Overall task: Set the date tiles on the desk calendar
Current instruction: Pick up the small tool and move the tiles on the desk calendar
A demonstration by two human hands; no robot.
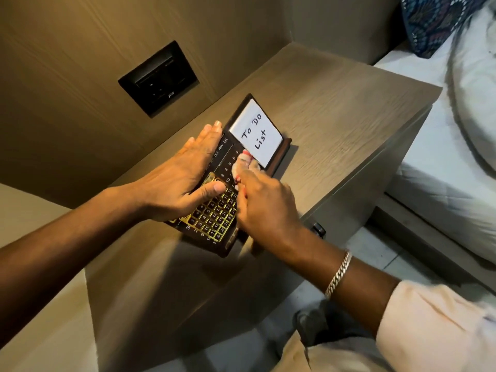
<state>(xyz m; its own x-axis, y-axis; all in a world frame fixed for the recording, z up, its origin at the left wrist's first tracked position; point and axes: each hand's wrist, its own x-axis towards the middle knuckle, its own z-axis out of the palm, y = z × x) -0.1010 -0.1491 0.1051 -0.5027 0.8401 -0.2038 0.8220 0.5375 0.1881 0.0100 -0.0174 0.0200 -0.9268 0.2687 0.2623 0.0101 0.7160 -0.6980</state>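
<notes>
A dark brown desk calendar [225, 159] lies flat on the bedside table [335, 108]. It shows month names along one edge and rows of white date numbers. A gold grid frame [214, 220] sits over the lower date rows. A white pad reading "To Do List" [256, 132] fills the calendar's far end. My left hand [182, 178] lies flat along the calendar's left side, with the thumb pressing on the gold frame. My right hand [265, 205] has its fingers curled and one fingertip, wrapped in something white and red, touching the date numbers beside the pad.
A black switch panel [158, 79] is set in the wooden wall behind the table. A bed with white sheets [442, 167] and a patterned pillow [429, 22] lies to the right. The table's drawer knob [319, 229] sticks out below its front edge. My right wrist wears a silver bracelet [338, 275].
</notes>
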